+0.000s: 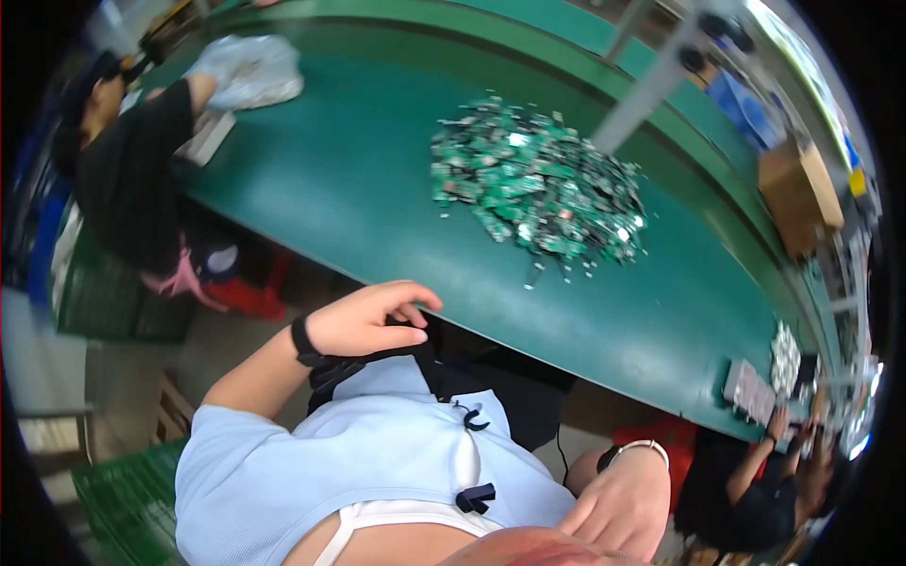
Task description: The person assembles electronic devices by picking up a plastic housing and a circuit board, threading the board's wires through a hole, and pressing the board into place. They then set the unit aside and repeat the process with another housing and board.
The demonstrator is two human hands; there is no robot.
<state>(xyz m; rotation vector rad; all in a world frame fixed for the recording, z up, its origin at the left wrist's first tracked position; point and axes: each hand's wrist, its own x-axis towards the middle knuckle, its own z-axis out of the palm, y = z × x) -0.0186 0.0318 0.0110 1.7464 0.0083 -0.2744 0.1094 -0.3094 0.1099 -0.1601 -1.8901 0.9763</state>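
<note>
My left hand (373, 319) hangs over the near edge of the green worktable (330, 179), with its fingers loosely bent, the thumb apart and nothing in it. There is a black band (304, 341) round that wrist. My right hand (618, 509) is raised close to my upper body at the lower edge, well back from the table. Its fingers stretch down and to the left, their tips partly hidden, and no object shows in them. A large heap of small green circuit boards (528, 184) lies on the table, out of reach of both hands.
At the left a person in black (132, 170) sits near a clear plastic bag (250, 71). Another person (755, 500) works at the right by a grey tray (748, 389) and a pile of pale parts (785, 360). A grey post (651, 80) rises behind the boards.
</note>
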